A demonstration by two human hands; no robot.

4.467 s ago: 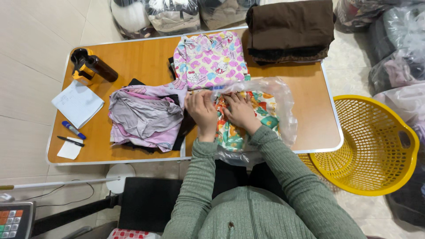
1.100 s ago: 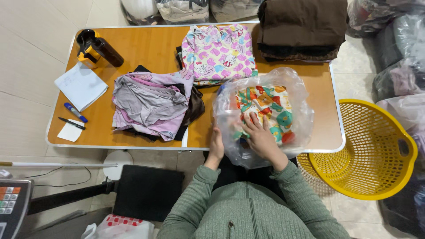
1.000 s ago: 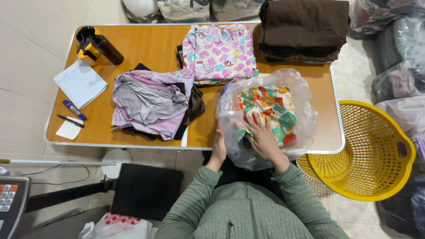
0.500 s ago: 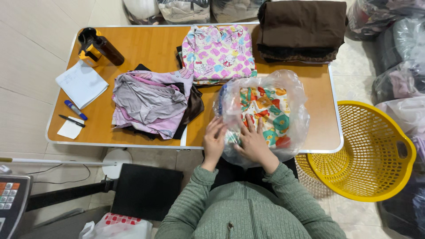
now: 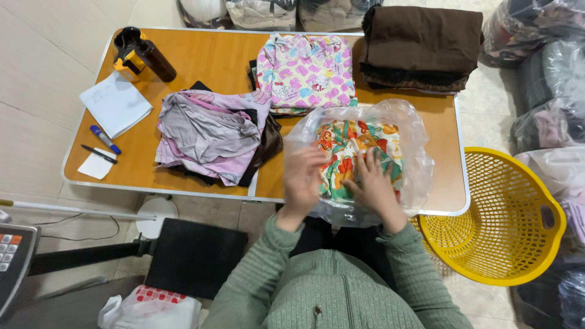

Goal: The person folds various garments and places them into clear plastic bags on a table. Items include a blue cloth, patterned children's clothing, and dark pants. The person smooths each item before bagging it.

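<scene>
**Both hands on a bagged garment at the tabletop edge**

Head view, looking down. A wooden tabletop [image 5: 213, 67] with a pale rim. At its near right edge lies a clear plastic bag [image 5: 414, 176] with a folded, brightly patterned garment [image 5: 356, 149] inside; the bag's near end hangs slightly over the rim toward the person.

Left hand [image 5: 303, 180]: blurred, resting on the bag's left near side, fingers spread flat rather than curled. Whether it grips the plastic, cannot tell.

Right hand [image 5: 373, 183]: laid on top of the bag over the garment, fingers [image 5: 370, 159] fanned out and pressing flat, holding nothing between them.

Behind the bag: a folded pink printed garment [image 5: 304, 70], and to its right a stack of dark brown cloth [image 5: 420, 42]. Left of the bag: a loose heap of grey and pink clothes [image 5: 210, 134].

Far left of the tabletop: a dark bottle [image 5: 152, 55] lying beside a yellow item, a white sheet of paper [image 5: 114, 103], a blue marker [image 5: 105, 139], a black pen [image 5: 97, 153], a small white note [image 5: 96, 166].

On the floor right of the tabletop: a yellow plastic basket [image 5: 518, 244]. Bagged bundles [image 5: 548, 116] are piled beyond it.
</scene>
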